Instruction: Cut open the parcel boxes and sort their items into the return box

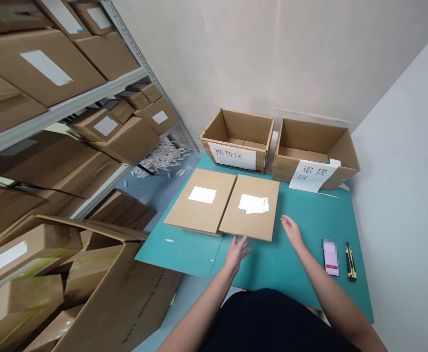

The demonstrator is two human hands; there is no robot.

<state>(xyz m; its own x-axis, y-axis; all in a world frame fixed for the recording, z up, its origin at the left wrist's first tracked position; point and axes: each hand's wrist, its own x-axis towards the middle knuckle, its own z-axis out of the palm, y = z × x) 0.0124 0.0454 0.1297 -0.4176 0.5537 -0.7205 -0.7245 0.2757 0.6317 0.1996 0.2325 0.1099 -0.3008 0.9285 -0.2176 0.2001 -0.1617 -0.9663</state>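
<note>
Two flat brown cardboard boxes lie side by side on a green table [302, 264]. The left box [184, 210] bears one white label; the right box [246, 229] has overlapping white labels [254, 203] on top. My left hand [237, 252] is at the near edge of the right box, fingers spread, holding nothing; whether it touches the cardboard I cannot tell. Off the right side of that box, my right hand [290, 229] hovers apart from it with fingers stretched out and nothing in them.
Two open cartons with handwritten signs, one left [214, 137] and one right [340, 151], stand at the table's back. A phone [331, 257] and yellow-black utility knife [351, 262] lie at right. Boxed shelves [60, 115] and a large filled carton [133, 288] stand left.
</note>
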